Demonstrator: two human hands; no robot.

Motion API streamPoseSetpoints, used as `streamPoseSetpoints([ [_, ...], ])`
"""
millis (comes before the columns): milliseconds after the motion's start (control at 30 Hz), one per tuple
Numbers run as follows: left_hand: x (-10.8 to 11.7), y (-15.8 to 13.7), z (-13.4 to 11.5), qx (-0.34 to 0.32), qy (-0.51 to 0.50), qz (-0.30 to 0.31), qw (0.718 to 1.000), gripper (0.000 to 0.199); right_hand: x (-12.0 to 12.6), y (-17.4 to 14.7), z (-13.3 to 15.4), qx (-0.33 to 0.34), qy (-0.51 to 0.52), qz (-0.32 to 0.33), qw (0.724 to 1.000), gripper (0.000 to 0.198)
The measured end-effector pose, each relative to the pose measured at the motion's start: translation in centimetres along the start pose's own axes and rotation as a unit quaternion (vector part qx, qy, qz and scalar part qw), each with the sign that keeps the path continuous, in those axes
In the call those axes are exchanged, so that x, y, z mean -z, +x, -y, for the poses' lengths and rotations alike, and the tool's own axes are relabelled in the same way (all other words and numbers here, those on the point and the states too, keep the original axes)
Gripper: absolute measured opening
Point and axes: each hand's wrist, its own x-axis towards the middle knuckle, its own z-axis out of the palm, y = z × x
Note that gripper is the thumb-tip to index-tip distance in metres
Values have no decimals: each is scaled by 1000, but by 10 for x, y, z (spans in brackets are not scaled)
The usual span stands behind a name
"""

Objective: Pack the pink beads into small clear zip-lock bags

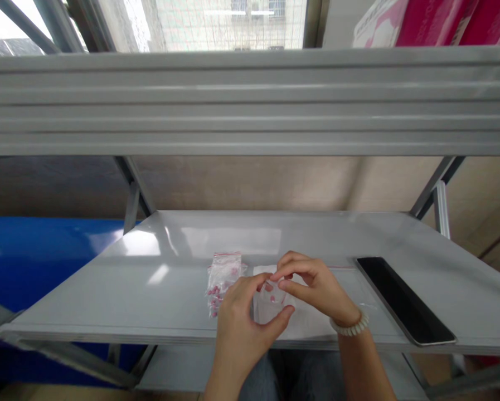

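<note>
A small clear plastic bag with a few pink pieces in it is between my two hands, above a white sheet. My left hand has its curled fingers at the bag's left edge, while its thumb stretches out below the bag. From the right, my right hand pinches the bag's upper edge with thumb and index finger. The fingertips of both hands nearly meet there. Left of my hands lie filled zip bags with a red seal line and pink beads inside, partly hidden by my left hand.
A black-screened tablet lies slanted at the right. Clear plastic with a red line lies beyond my right wrist. A grey metal shelf beam crosses above the white table, with pink boxes on it. Slanted metal struts flank the table.
</note>
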Motion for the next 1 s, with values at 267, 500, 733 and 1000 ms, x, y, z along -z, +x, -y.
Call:
streamPoseSetpoints([
  [267, 3, 4, 0, 3, 4, -18, 1000, 32, -4, 1, -32, -145, -277, -58, 948, 16],
  [500, 2, 2, 1, 0, 1, -23, 1000, 32, -13, 4, -34, -186, -334, -33, 923, 21],
  [733, 1, 3, -5, -5, -5, -21, 1000, 34, -15, 5, -37, -192, -341, -26, 920, 19],
  [1000, -4, 0, -5, -14, -7, 0, 1000, 36, -7, 3, -31, -146, -285, -82, 944, 9],
])
